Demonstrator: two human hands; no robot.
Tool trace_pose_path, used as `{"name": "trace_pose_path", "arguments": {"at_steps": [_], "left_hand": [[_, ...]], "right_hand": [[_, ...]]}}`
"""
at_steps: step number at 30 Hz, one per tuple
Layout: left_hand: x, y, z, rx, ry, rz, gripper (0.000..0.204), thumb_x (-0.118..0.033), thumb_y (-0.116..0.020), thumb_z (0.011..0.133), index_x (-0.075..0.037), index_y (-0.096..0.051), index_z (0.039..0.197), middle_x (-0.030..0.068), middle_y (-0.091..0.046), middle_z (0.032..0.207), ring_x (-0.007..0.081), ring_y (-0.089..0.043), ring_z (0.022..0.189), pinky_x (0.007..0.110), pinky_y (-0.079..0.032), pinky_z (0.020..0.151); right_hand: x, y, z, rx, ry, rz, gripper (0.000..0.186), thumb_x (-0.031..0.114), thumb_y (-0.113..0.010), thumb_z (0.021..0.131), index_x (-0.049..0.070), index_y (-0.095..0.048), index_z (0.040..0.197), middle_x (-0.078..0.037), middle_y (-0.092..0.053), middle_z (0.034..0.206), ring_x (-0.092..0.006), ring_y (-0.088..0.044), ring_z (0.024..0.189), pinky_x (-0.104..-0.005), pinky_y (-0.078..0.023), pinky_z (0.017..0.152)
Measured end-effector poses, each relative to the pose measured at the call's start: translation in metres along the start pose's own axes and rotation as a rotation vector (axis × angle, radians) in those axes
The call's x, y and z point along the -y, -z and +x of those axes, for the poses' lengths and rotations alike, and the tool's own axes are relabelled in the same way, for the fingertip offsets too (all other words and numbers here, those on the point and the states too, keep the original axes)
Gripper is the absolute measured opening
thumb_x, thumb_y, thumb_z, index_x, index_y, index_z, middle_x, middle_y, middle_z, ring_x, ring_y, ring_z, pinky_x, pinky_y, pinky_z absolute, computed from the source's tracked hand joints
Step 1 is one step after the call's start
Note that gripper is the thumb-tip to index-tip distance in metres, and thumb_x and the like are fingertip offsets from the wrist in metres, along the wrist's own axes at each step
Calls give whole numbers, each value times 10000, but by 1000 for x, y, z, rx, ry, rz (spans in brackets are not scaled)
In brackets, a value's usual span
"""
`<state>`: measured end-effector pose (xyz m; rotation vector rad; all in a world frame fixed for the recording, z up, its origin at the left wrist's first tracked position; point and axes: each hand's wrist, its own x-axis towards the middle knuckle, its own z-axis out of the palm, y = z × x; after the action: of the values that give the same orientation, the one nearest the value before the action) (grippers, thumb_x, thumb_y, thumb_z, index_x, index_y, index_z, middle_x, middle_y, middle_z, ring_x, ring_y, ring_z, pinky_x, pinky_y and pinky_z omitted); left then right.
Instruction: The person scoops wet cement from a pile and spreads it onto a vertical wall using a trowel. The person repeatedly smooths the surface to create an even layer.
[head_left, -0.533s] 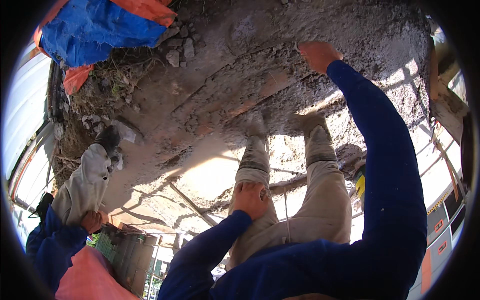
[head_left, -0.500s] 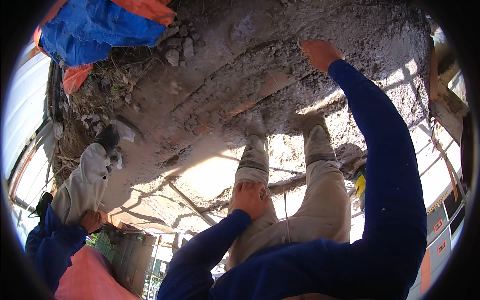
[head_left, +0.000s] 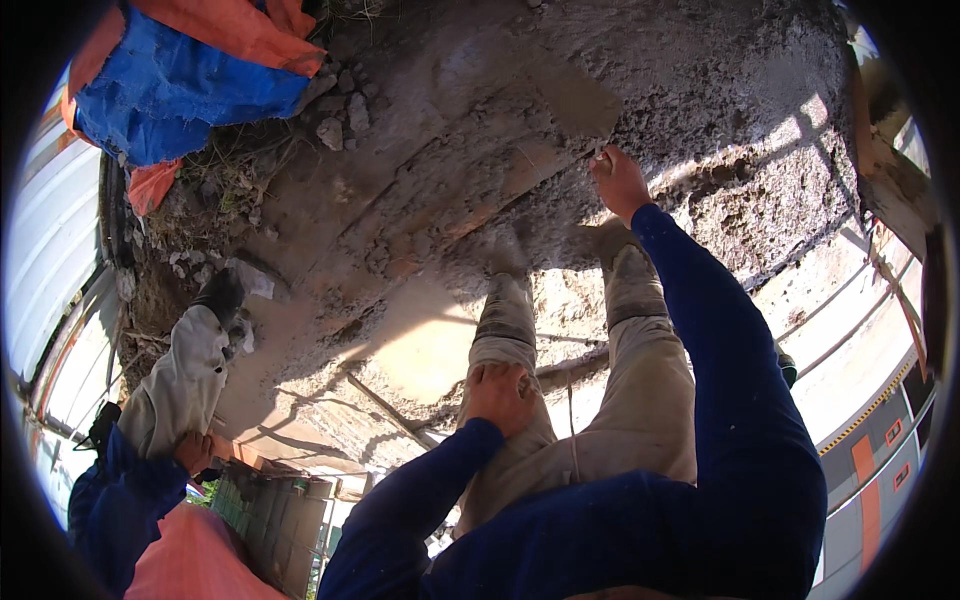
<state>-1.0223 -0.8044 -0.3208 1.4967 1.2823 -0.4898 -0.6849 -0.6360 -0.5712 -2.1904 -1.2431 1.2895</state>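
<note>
My right hand (head_left: 617, 182) is closed on a trowel, its muddy blade (head_left: 580, 100) resting against the rough, wet grey-brown ground (head_left: 430, 180) beyond my feet. My left hand (head_left: 500, 400) rests on my left knee with fingers bent over the trouser cloth, apparently holding nothing. My muddy boots (head_left: 625, 265) stand in the mud just below the trowel.
A co-worker's hand (head_left: 195, 450) and legs (head_left: 180, 380) are at the left. Blue and orange tarpaulin (head_left: 190, 90) with rubble lies top left. Corrugated metal sheeting (head_left: 50, 250) borders the left, a wooden plank (head_left: 885, 200) the right. Pink sheeting (head_left: 190, 560) shows at lower left.
My right hand has moved down and left, toward my feet, and the trowel blade now shows above it. My left hand stays on the knee. The view has shifted slightly.
</note>
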Motion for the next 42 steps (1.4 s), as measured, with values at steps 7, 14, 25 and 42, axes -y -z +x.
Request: {"name": "trace_pose_path", "arguments": {"at_steps": [7, 14, 25, 42], "left_hand": [[2, 2, -1, -20, -5, 14, 263, -280, -723, 884, -101, -705, 1075, 153, -727, 1098, 346, -647, 1151, 500, -414, 1127], [13, -2, -2, 39, -13, 5, 276, -278, -700, 879, -99, -711, 1089, 144, -728, 1117, 346, -651, 1148, 513, -395, 1140], [19, -4, -7, -17, 3, -45, 295, -304, -696, 897, -97, -707, 1106, 149, -729, 1124, 350, -649, 1148, 511, -393, 1146], [15, -6, -4, -19, 4, -39, 287, -286, -705, 875, -102, -725, 1093, 122, -741, 1107, 330, -655, 1139, 501, -406, 1128]], "right_hand": [[-21, -1, -36, -12, -466, 878, 417, 440, -462, 1142, 64, -580, 1006, -65, -575, 679, -183, -547, 487, -370, -461, 495], [26, -138, -21, 606, -398, 499, 486, 468, -523, 1130, 8, -624, 1249, -110, -668, 759, -240, -656, 626, -445, -524, 604], [35, -6, 55, 379, -241, -386, 668, 541, -431, 1124, 52, -474, 1576, -232, -605, 1492, -423, -582, 1379, -576, -491, 1132], [18, -110, 4, 427, -76, -347, 644, 513, -475, 1120, 49, -484, 1567, -213, -749, 1152, -337, -747, 1074, -519, -605, 910]]}}
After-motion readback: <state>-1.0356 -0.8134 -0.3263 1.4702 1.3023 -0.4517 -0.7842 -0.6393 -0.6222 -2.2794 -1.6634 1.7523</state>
